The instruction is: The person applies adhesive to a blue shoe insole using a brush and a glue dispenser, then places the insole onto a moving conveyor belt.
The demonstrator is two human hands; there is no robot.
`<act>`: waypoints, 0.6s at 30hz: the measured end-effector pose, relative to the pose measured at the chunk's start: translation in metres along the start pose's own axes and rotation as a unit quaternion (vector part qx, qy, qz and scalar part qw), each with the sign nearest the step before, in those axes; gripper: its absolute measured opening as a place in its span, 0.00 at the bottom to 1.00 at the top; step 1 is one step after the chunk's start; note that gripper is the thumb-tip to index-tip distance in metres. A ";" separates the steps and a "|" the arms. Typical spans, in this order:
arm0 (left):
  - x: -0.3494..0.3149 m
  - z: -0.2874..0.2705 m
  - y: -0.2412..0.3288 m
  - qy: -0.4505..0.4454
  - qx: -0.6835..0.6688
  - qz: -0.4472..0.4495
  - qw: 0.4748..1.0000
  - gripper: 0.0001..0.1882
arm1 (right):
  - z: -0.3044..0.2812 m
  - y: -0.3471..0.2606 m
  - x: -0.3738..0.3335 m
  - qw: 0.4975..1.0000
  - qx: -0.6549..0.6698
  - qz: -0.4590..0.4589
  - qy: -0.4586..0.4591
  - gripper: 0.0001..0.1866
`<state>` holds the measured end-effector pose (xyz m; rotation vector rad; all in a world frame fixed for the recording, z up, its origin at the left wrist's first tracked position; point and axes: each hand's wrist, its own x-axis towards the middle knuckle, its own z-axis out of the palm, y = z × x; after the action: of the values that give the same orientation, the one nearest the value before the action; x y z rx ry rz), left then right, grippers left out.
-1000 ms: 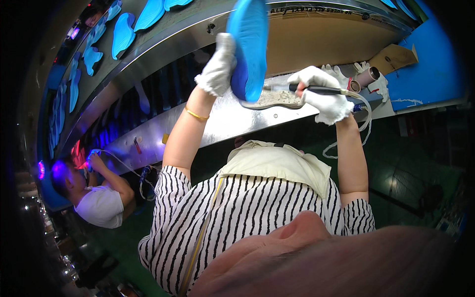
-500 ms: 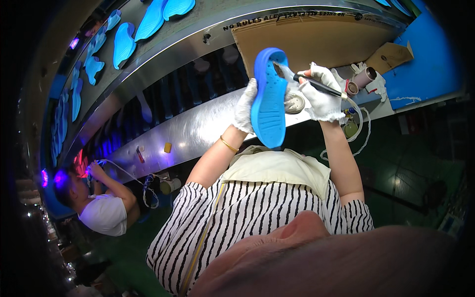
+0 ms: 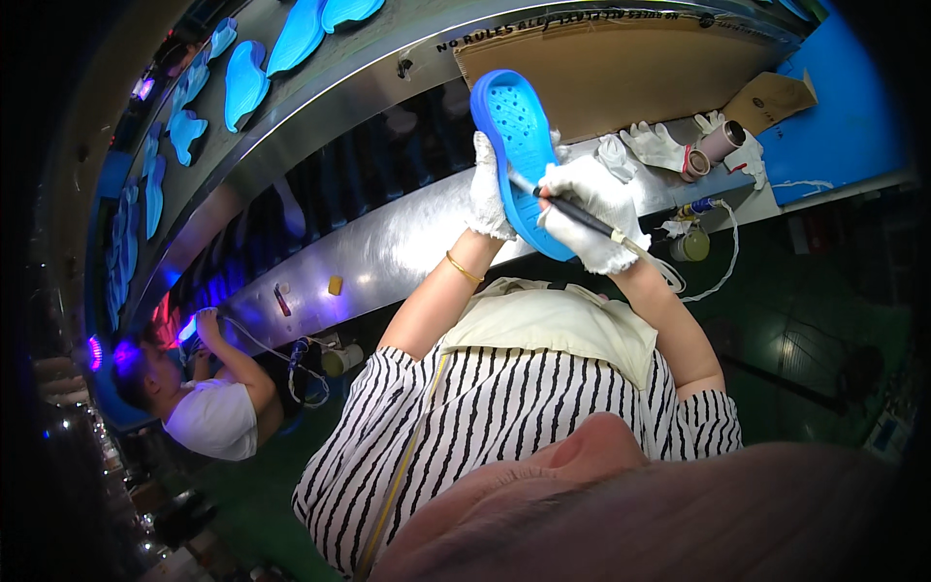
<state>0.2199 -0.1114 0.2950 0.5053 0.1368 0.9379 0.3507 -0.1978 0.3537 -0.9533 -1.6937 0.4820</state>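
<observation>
Along the far edge of your station runs a long curved steel conveyor (image 3: 388,242), with a flat sheet of brown cardboard (image 3: 621,73) lying at its right end. Flat blue sole-shaped pieces (image 3: 242,82) ride its upper band towards the left. At the lower left a co-worker in a white shirt (image 3: 218,417) bends over a violet light. You hold a bright blue perforated foam shoe sole (image 3: 524,155) raised above the near edge of the conveyor, tilted, its dimpled face towards you. Your white-gloved left hand (image 3: 485,189) is clamped on its left rim. Your white-gloved right hand (image 3: 587,209) is closed around a thin dark pen-like tool (image 3: 572,209), its tip touching the sole. A spare pair of white gloves (image 3: 659,145) lies by the cardboard's lower right corner.
</observation>
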 end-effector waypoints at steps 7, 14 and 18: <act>0.003 -0.004 0.019 0.041 -0.032 -0.001 0.999 0.45 | 0.003 -0.006 -0.003 0.999 -0.034 -0.031 0.011 0.10; -0.014 0.019 0.025 0.002 -0.118 0.010 0.993 0.46 | -0.009 0.006 -0.002 0.977 0.140 0.153 0.041 0.06; -0.026 0.039 0.015 -0.001 -0.120 -0.014 0.993 0.51 | -0.016 0.003 0.002 0.962 0.193 0.166 0.096 0.08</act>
<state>0.2064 -0.1384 0.3337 0.2810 0.0277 0.9121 0.3663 -0.1968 0.3585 -0.9604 -1.2090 0.8779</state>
